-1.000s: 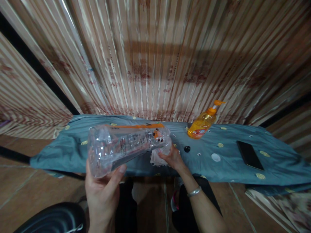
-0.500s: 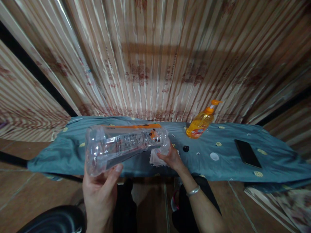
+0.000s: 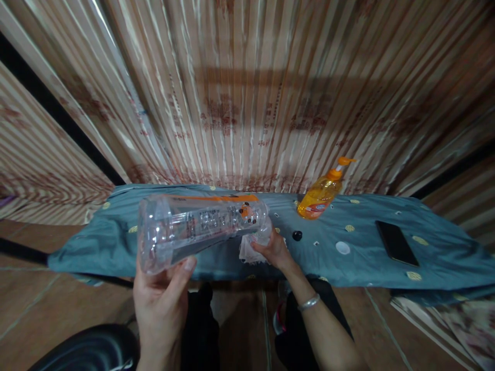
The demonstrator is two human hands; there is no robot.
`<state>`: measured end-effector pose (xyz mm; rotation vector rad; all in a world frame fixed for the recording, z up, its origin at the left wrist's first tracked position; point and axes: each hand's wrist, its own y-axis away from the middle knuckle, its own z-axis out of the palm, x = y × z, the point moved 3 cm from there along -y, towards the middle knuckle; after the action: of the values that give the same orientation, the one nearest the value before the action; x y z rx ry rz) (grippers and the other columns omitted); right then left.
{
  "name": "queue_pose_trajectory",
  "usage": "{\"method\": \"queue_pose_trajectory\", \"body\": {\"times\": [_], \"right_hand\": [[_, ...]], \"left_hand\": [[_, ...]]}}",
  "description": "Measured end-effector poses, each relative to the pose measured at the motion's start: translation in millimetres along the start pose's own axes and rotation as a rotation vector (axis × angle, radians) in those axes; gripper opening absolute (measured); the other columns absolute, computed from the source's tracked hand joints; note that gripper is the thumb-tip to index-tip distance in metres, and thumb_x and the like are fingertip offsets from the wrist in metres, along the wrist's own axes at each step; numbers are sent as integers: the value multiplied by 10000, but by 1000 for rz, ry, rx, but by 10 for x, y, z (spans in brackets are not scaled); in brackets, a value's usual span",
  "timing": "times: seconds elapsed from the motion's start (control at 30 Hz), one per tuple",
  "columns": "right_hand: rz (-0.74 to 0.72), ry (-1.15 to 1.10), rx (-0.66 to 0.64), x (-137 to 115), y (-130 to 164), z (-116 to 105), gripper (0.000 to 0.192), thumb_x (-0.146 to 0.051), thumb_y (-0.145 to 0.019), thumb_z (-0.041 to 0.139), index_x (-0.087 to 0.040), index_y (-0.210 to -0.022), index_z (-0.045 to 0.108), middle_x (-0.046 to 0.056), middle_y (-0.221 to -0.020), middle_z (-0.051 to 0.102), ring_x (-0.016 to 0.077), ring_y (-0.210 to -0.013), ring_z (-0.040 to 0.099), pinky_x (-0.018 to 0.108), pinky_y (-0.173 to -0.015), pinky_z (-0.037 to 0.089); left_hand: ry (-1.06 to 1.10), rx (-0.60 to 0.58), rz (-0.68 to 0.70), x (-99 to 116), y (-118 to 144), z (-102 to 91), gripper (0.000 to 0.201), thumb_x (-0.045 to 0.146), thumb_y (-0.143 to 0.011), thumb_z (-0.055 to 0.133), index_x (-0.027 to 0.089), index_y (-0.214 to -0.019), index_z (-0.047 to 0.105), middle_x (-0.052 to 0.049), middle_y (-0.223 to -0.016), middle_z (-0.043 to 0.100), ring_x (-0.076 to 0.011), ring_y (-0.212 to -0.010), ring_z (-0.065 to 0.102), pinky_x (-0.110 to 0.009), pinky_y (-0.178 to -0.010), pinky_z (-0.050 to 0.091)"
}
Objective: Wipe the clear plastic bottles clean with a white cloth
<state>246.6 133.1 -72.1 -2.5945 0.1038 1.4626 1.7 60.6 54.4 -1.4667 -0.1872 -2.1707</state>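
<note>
A large clear plastic bottle [image 3: 201, 229] with an orange-edged printed label lies sideways in the air over the cloth-covered surface. My left hand [image 3: 164, 291] grips it from below at its wide base, thumb on the near side. At the narrow neck end on the right, my right hand [image 3: 273, 248] is closed around the bottle, its far fingers hidden. Beneath that hand shows a white cloth or tissue [image 3: 251, 252] with a frayed edge; whether the hand holds it or it lies on the surface, I cannot tell.
A pump bottle of yellow liquid [image 3: 319, 198] stands to the right on the blue patterned cloth [image 3: 359, 257]. Near it are a small black cap [image 3: 297, 235], a white disc [image 3: 342, 248] and a dark phone [image 3: 396, 243]. A striped curtain [image 3: 247, 103] hangs behind.
The bottle's base end has tilted slightly in my left hand. Both hands keep their grip, and the view has shifted a little.
</note>
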Motion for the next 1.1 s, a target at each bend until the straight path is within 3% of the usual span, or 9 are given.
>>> {"method": "queue_pose_trajectory", "body": {"times": [0.17,0.3,0.63,1.1], "right_hand": [[13,-24,-1,-1,-3,5,627,-296,-712,791,-188,-1301,606,135,-1144,802,341,-1060,781,481,-961,621],[10,-23,-2,4,-8,8,635,-280,-698,811,-185,-1295,617,141,-1136,801,360,-1075,776,493,-958,628],[21,-17,-1,-3,0,2,623,-257,-711,821,-205,-1296,612,125,-1150,807,327,-1059,787,449,-946,631],[-6,-38,11,4,-1,-10,615,-306,-703,790,-195,-1286,629,109,-1104,806,347,-1049,784,499,-947,640]], "left_hand": [[2,-2,-5,-2,-2,-7,671,282,-606,995,236,-1233,760,-59,-1059,800,-256,-1027,746,-434,-1069,539],[37,2,-17,10,8,15,638,246,-564,1009,232,-1159,780,-42,-1018,803,-230,-975,752,-386,-1024,563],[47,-24,25,37,8,21,561,239,-633,990,228,-1156,786,-31,-1003,818,-176,-965,770,-246,-917,596],[57,-89,76,51,-8,82,564,223,-686,964,249,-1220,784,-45,-1086,828,-192,-1000,784,-296,-997,590]]}}
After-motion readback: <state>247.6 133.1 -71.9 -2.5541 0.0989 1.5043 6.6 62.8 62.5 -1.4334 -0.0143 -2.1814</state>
